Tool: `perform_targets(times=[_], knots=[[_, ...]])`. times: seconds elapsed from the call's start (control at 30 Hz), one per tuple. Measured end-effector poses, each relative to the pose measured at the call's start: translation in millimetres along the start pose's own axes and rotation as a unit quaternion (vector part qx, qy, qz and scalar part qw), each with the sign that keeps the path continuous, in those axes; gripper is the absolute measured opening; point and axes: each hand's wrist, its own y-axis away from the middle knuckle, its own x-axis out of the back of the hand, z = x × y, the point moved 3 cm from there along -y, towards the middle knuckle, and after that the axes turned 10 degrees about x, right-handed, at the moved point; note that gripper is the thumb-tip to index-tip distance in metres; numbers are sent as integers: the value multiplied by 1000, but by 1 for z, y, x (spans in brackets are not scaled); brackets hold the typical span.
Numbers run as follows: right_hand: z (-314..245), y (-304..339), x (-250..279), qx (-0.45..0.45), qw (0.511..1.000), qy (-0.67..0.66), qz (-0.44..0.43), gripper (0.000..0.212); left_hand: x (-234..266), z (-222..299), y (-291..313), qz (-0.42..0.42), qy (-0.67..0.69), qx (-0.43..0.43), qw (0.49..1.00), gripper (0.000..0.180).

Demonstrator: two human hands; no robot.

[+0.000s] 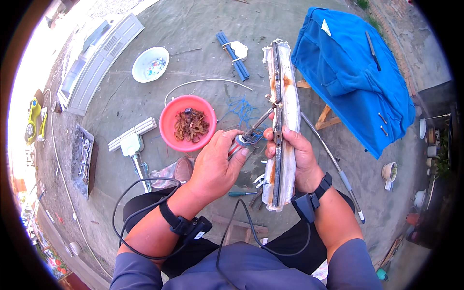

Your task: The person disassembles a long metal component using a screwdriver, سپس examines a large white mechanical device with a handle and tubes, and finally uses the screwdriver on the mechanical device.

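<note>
Left fingers wrap red-handled tool; right fingers grip long stained strip near mid-length.

Tool at rust-stained white bar

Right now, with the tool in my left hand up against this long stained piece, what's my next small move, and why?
I'd probably check the seating of the tool before applying force. Your left hand angles its tip toward the dark bar, but firm contact isn't clear, while your right hand supports the stained white piece in mid-air.
</note>
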Motion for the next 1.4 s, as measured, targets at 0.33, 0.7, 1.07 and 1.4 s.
perform_targets(times=[0.33,0.7,1.07,1.4], knots=[[-2,-1,-3,8,1000,11,-14,39,3,0,0,16,-17,-2,1000,34],[1,-1,0,-8,1000,13,-14,43,-6,-17,-2,-92,197,57,974,31],[3,-1,-2,-10,1000,19,-17,45,-10,-15,3,-149,283,174,931,25],[4,2,-1,-18,999,29,-25,50,15,-21,-31,29,548,212,809,22]])
